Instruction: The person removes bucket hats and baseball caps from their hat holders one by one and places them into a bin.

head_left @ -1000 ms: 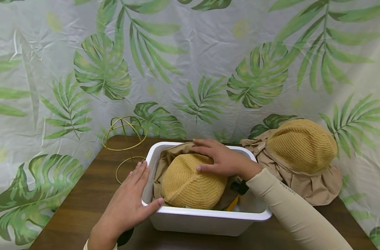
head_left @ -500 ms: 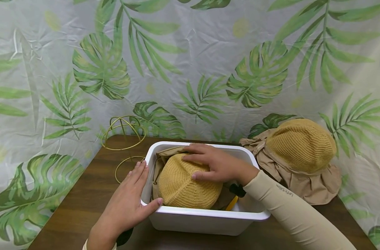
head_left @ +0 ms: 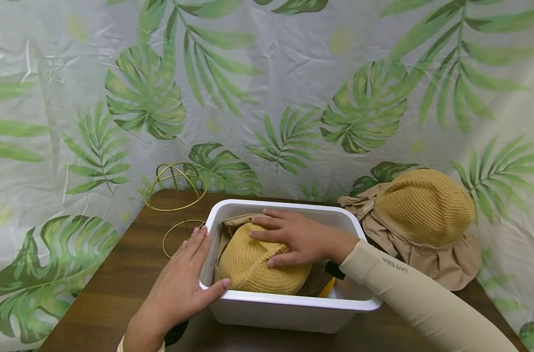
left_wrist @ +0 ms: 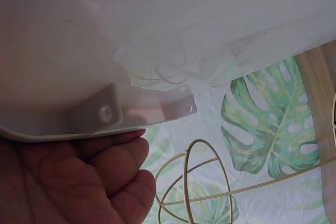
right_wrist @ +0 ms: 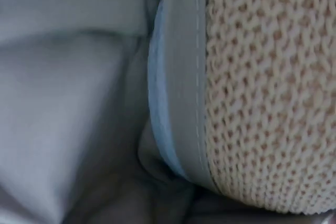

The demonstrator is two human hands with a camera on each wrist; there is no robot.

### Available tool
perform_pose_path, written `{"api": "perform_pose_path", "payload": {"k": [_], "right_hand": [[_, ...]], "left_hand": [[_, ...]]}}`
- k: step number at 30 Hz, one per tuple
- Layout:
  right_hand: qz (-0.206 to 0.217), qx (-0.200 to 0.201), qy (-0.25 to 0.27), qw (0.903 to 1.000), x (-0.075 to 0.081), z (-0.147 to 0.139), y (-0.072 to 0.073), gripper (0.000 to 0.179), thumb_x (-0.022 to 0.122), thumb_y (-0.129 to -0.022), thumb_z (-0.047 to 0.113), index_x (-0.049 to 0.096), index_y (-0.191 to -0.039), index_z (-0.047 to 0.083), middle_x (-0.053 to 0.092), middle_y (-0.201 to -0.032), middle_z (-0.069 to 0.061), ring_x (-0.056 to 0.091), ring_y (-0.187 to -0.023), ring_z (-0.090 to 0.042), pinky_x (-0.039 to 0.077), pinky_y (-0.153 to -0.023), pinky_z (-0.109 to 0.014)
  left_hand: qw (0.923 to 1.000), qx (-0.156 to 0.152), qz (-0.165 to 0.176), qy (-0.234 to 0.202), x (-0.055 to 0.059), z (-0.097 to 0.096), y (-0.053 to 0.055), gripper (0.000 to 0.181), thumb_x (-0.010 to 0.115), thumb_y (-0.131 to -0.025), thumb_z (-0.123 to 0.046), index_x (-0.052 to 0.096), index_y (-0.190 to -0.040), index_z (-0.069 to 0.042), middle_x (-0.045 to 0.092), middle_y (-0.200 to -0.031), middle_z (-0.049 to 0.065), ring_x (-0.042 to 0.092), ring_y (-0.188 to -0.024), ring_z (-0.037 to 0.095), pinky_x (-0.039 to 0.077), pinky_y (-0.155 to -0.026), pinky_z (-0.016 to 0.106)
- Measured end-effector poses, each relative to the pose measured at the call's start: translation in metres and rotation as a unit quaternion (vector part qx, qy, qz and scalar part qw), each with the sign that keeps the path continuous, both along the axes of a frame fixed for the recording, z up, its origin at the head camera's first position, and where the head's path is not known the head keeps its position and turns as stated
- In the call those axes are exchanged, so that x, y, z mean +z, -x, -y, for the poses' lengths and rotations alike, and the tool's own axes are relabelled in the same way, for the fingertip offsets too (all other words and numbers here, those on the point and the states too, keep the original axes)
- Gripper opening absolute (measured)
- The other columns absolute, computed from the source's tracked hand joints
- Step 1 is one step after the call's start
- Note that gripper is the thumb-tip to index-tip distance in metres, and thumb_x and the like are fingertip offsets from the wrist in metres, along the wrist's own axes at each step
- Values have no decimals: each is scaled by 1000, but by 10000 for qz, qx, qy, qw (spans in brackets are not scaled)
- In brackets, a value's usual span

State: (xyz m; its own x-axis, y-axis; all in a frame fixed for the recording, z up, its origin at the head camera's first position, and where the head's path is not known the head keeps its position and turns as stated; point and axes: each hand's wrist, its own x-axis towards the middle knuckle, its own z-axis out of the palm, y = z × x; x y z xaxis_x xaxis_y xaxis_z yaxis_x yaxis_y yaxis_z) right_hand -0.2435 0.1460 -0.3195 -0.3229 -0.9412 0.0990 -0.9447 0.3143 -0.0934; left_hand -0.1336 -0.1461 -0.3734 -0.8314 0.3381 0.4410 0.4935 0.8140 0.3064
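A mustard knitted hat (head_left: 253, 266) with a tan fabric brim sits inside a white plastic tub (head_left: 293, 299). My right hand (head_left: 295, 239) presses on its crown, fingers spread and fairly straight. The right wrist view is filled by the knit (right_wrist: 273, 87) and grey-looking folds of the brim (right_wrist: 68, 87). On the tub's left side my left hand (head_left: 179, 276) rests against the rim, fingers extended and thumb over the front corner. From the left wrist, those fingers (left_wrist: 121, 169) lie along the underside of the rim (left_wrist: 94, 135).
A similar knitted hat (head_left: 425, 208) with a wide tan brim lies at the table's right. Behind my left hand stands a gold wire stand (head_left: 174, 209). A yellow-orange piece (head_left: 327, 287) shows in the tub's front right. A leaf-print curtain (head_left: 284, 88) hangs behind the table (head_left: 117, 274).
My right hand has shifted left and a little down over the crown. The hat in the tub has slid slightly left and its crown looks flatter. My left hand has stayed put.
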Motion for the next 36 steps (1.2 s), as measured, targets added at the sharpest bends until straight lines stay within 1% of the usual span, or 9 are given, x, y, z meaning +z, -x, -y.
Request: {"api": "perform_pose_path", "payload": {"k": [5,10,13,17,25,30,33,35,36], "right_hand": [[-68,-166,-474,9987,-5,2,7,65,51,-98,55,40,-154,25,28,-161,-7,20,-147,-40,22,-116,-56],[-56,-280,-1023,9943,-9,4,11,63,45,-100,57,38,-155,26,26,-162,-7,18,-148,-38,20,-117,-57],[128,-365,-1291,9909,-13,5,13,64,42,-100,57,36,-156,26,23,-163,-6,15,-149,-35,16,-118,-55],[478,-527,-1553,9853,-17,5,14,63,41,-101,55,35,-156,26,21,-164,-5,13,-150,-31,14,-120,-51],[1137,-759,-1923,9718,-20,5,17,58,42,-103,48,35,-156,25,23,-163,-3,18,-149,-28,17,-120,-41],[1495,-943,-2196,9594,-23,7,20,56,40,-104,47,37,-155,25,25,-162,-3,18,-149,-26,18,-120,-38],[1589,-1047,-2301,9544,-23,7,19,55,40,-105,47,37,-155,25,25,-162,-2,18,-149,-26,18,-120,-38],[1483,-1049,-2270,9568,-22,7,19,55,41,-104,47,38,-155,25,25,-162,-2,20,-149,-25,19,-120,-38],[1370,-1022,-2226,9598,-20,7,18,55,41,-104,46,38,-155,25,25,-162,-2,21,-148,-25,20,-120,-38]], "left_hand": [[10000,47,36,6,0,0,-2,90,65,-87,-56,42,-146,9,35,-155,22,28,-145,36,29,-113,56],[10000,62,45,7,0,0,-3,89,66,-88,-54,42,-145,9,34,-155,21,28,-146,35,28,-113,56],[10000,62,30,5,0,0,-3,88,66,-88,-53,42,-145,9,35,-155,21,29,-145,35,29,-113,56],[10000,57,57,-3,0,0,-3,88,65,-89,-53,41,-146,9,34,-156,21,28,-146,34,29,-113,55],[10000,45,32,17,-1,-1,-3,89,63,-89,-56,42,-146,9,35,-155,21,28,-145,34,29,-113,55],[10000,21,-26,28,-1,0,-2,89,63,-89,-56,43,-145,9,35,-155,21,28,-145,35,30,-113,55],[10000,-4,-37,21,0,-1,-1,88,64,-89,-55,43,-145,9,36,-155,21,28,-145,35,30,-113,55],[10000,-5,-32,19,0,-1,-1,88,64,-89,-55,43,-145,9,35,-155,21,28,-145,35,30,-113,56],[10000,-2,-23,14,0,-1,-1,88,64,-89,-55,43,-145,9,35,-155,21,28,-145,35,30,-113,56]]}}
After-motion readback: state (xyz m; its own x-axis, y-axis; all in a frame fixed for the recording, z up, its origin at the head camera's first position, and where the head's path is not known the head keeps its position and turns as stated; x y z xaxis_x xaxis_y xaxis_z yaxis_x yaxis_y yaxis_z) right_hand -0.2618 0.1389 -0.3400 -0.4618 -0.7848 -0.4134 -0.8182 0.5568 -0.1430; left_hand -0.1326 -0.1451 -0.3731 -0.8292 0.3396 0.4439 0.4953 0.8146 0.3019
